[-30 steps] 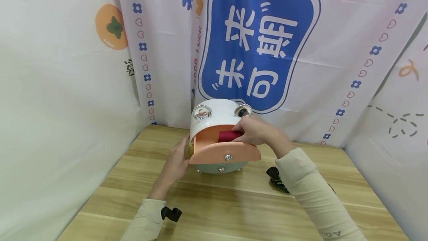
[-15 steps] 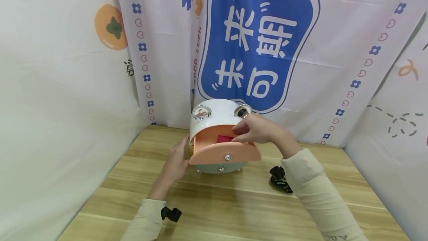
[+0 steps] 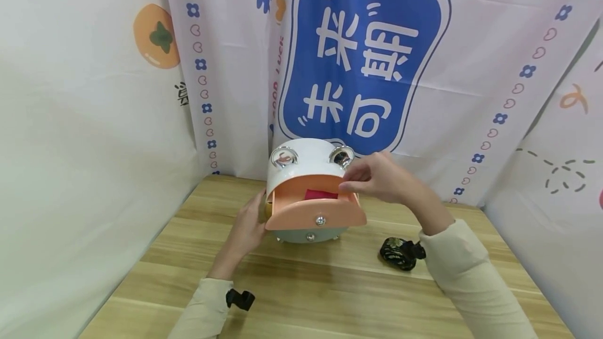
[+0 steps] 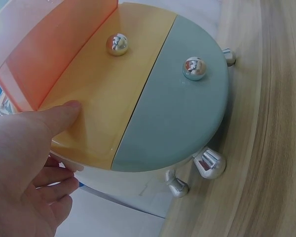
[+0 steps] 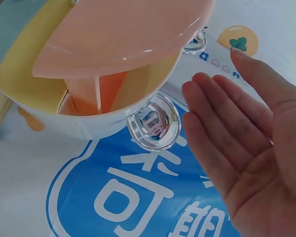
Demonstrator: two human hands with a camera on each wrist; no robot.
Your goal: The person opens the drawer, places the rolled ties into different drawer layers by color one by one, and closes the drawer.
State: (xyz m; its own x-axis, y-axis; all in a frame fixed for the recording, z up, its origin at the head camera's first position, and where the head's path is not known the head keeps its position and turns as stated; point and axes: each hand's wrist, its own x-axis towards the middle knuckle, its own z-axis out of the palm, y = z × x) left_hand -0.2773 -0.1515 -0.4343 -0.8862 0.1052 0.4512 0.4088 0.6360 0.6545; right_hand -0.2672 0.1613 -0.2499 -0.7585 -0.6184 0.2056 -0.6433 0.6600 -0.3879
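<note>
A small round-faced drawer box [image 3: 308, 157] with a white shell and silver bell-shaped fittings stands on the wooden table. Its orange top drawer [image 3: 301, 215] is pulled out, and a red piece [image 3: 320, 194] lies inside, partly hidden by the drawer front. Below it, the yellow drawer [image 4: 103, 94] and the grey-green drawer [image 4: 172, 98] are closed, each with a silver ball knob. My left hand [image 4: 24, 148] grips the box's side, thumb on the yellow front and fingers behind the edge. My right hand [image 3: 383, 179], holding nothing, is beside the drawer's right end, its palm showing in the right wrist view [image 5: 251, 143].
A black patterned item [image 3: 397, 253] lies on the table [image 3: 330, 292] to the right, near my right sleeve [image 3: 471, 266]. Behind the box hangs a printed cloth [image 3: 235, 77] with a blue panel. White cloth walls flank the table.
My right hand has let go of the red piece, which now lies lower in the drawer, and has drawn back to the right. The left hand stays on the box.
</note>
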